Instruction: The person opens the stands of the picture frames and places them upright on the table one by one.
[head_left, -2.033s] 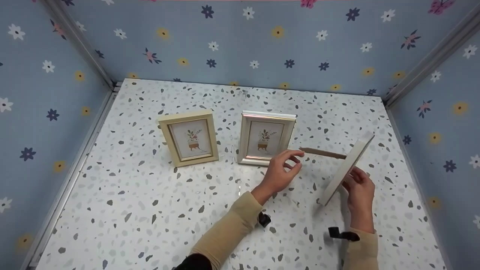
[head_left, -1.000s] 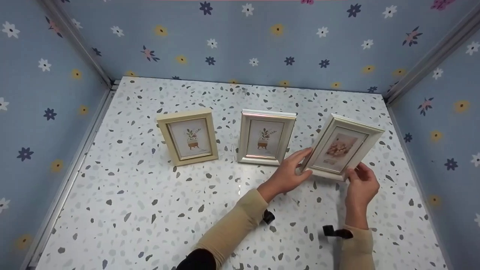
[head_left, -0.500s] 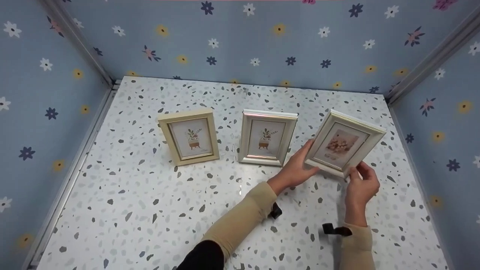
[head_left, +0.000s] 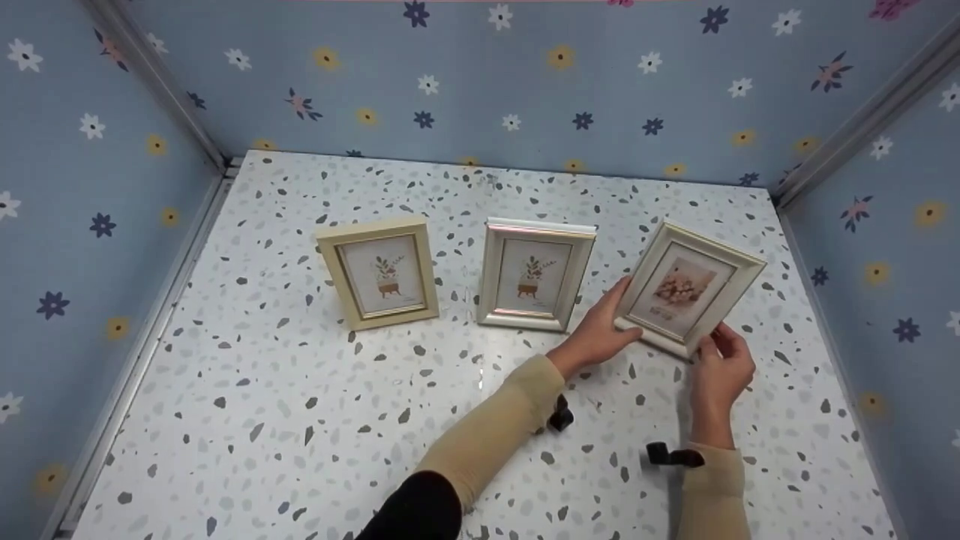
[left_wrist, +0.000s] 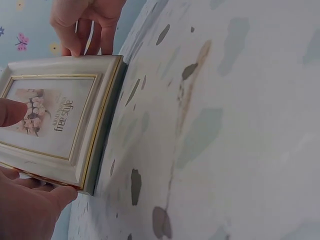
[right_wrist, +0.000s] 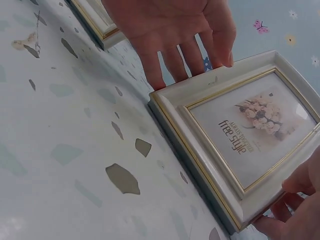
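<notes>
A cream picture frame (head_left: 679, 289) with a flower print and gold inner trim stands tilted at the right of the table. My left hand (head_left: 596, 334) holds its left edge, fingers along the side and behind, thumb near the lower left corner. At the lower right corner, my right hand (head_left: 724, 367) pinches the frame between thumb and fingers. The right wrist view shows the frame's bottom edge (right_wrist: 195, 165) at the speckled tabletop, with the left hand (right_wrist: 175, 35) at one side and the right hand (right_wrist: 295, 205) at the other. The frame's back is hidden.
A silver-white picture frame (head_left: 536, 276) stands in the middle, close to my left hand. Further left stands a pale yellow frame (head_left: 380, 274). Both hold potted-plant prints. Flowered blue walls (head_left: 480, 90) border the speckled table (head_left: 300, 420).
Two seconds ago the right-hand frame was edge-on with its back stand out, held by the right hand. It has turned to face me, and my left hand has moved right and taken its left side.
</notes>
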